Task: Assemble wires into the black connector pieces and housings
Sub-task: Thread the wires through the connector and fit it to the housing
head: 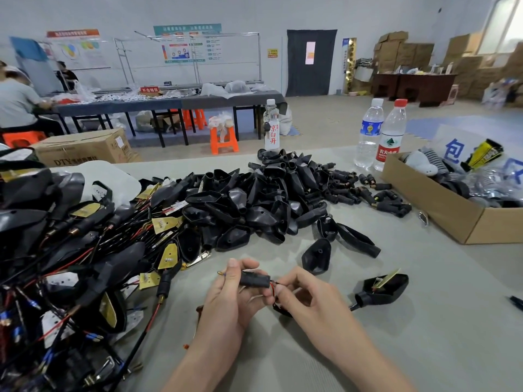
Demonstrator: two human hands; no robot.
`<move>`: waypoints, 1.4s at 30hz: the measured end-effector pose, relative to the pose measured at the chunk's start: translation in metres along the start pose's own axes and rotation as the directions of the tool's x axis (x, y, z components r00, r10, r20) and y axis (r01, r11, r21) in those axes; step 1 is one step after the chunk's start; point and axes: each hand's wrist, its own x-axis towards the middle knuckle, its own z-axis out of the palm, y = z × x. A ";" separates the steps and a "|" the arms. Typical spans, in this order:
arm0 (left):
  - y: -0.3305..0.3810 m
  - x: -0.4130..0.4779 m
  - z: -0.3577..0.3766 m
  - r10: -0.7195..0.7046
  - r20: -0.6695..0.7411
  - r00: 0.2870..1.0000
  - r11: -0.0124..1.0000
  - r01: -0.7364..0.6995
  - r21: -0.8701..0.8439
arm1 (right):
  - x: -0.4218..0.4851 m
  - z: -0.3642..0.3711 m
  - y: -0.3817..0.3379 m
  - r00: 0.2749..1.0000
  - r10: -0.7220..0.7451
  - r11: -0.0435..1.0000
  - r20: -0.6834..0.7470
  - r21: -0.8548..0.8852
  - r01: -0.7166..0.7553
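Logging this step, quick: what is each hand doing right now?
Left hand: grips the black connector piece.
Right hand: pinches the wires at the piece's end.

Factory assembly floor, manual wiring line. Desk (368, 335) is buried in bulk parts: loose pile of black housings (254, 199) mid-desk, tangled heap of wired assemblies (70, 250) on the left, open cardboard box (441, 213) of more parts on the right. Behind it, a second long desk (169, 104) with bagged white parts, a seated worker (17, 106) at it and orange plastic stools (223, 140) around it. Process charts (184, 43) on the back wall, cartons (407, 52) stacked in the far corner. Bare floor, big open hall.
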 end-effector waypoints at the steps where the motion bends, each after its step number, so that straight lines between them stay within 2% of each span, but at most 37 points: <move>1: 0.000 0.000 0.000 -0.003 0.004 1.000 1.000 0.003 0.003 | 0.000 0.000 0.000 1.000 0.004 1.000 0.001 0.004 -0.004; 11: -0.004 0.002 -0.003 -0.017 0.012 1.000 1.000 0.017 0.019 | 0.000 0.001 0.000 1.000 0.001 1.000 -0.011 -0.020 -0.001; 25: 0.001 0.004 -0.001 -0.048 0.027 0.998 0.998 0.049 -0.048 | 0.002 0.002 0.001 0.999 0.028 0.994 -0.031 0.105 -0.024; 42: 0.002 0.000 0.002 -0.061 -0.024 0.998 0.998 0.061 0.007 | -0.001 0.001 0.000 0.999 0.009 0.999 -0.042 0.049 -0.007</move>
